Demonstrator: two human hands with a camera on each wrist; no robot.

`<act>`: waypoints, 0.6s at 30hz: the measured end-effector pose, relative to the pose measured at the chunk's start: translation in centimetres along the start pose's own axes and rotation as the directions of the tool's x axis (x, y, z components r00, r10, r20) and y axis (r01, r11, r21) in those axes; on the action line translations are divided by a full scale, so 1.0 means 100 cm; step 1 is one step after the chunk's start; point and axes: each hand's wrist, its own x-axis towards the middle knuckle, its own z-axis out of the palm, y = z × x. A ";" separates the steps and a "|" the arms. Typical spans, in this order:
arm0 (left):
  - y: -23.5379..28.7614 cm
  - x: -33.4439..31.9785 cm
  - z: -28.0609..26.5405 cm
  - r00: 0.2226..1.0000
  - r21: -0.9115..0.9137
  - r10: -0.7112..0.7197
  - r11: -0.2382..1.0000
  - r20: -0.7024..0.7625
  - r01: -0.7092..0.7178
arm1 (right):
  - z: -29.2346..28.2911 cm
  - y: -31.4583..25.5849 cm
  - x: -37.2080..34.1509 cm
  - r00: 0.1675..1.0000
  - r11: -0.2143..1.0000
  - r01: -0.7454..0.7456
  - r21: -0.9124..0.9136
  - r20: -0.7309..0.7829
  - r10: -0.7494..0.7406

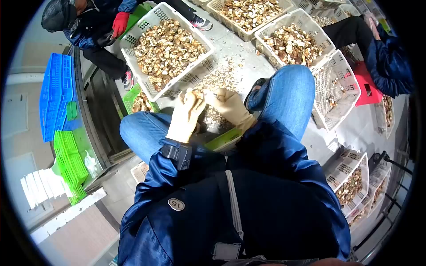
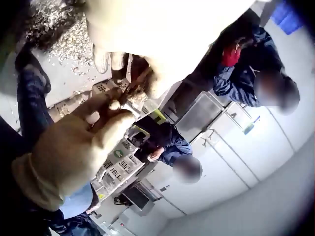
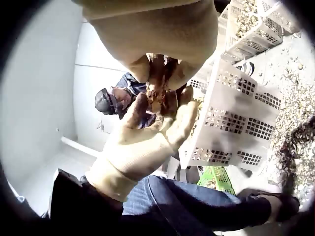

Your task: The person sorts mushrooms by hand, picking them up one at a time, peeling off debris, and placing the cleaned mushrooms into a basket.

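Note:
Both hands wear cream gloves and meet above the lap in the head view. My left hand (image 1: pixel 185 114) holds a brown mushroom (image 3: pixel 157 88) by its lower side, fingers and thumb bent up around it in the right wrist view. From the other side, my right hand (image 1: pixel 227 108) pinches the same mushroom with its fingertips. In the left wrist view, the mushroom's ragged brown piece (image 2: pixel 140 87) sits between the two gloves. Dark stains mark the glove fingertips (image 3: pixel 139 102). The gloves cover part of the mushroom, and I cannot tell whether the right fingers also hide a small tool.
A white crate (image 1: pixel 204 57) heaped with mushrooms stands ahead, with another full crate (image 1: pixel 330 46) to the right. A nearly bare crate (image 1: pixel 355 88) is beside it. Pale scraps (image 1: pixel 222 80) litter the floor between the knees. Two other people sit nearby, one wearing a red glove (image 1: pixel 120 24).

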 end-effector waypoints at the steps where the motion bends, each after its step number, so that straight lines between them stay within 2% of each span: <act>1: -0.002 0.000 0.002 0.996 0.058 0.026 0.998 -0.081 -0.021 | -0.001 -0.002 -0.001 0.998 1.000 -0.009 0.004 -0.069 0.010; 2: -0.001 0.001 0.001 0.994 0.199 0.071 0.978 -0.082 -0.053 | -0.002 -0.012 0.000 0.995 0.995 -0.084 0.045 -0.053 0.087; 5: 0.007 0.000 -0.001 0.987 0.508 0.154 0.855 -0.054 -0.106 | -0.009 -0.011 0.005 0.994 0.987 -0.014 -0.160 0.106 0.031; 6: 0.009 -0.002 -0.001 0.984 0.587 0.172 0.801 -0.041 -0.115 | 0.000 -0.012 0.001 0.998 0.995 0.054 -0.082 0.013 -0.053; 9: 0.012 -0.003 -0.001 0.986 0.685 0.167 0.717 0.010 -0.129 | -0.005 -0.010 0.001 0.995 0.985 0.088 -0.146 0.066 -0.079; 13: 0.017 -0.011 0.019 0.991 0.649 0.135 0.754 -0.010 -0.097 | -0.002 -0.019 -0.005 0.995 0.971 0.085 -0.222 -0.035 -0.095; 16: 0.014 -0.011 0.020 0.991 0.630 0.132 0.772 -0.020 -0.090 | -0.003 -0.020 -0.005 0.983 0.914 0.168 -0.369 -0.008 -0.184; 18: 0.014 -0.011 0.019 0.995 0.556 0.074 0.831 -0.060 -0.028 | 0.000 -0.024 -0.007 0.978 0.904 0.171 -0.392 -0.041 -0.203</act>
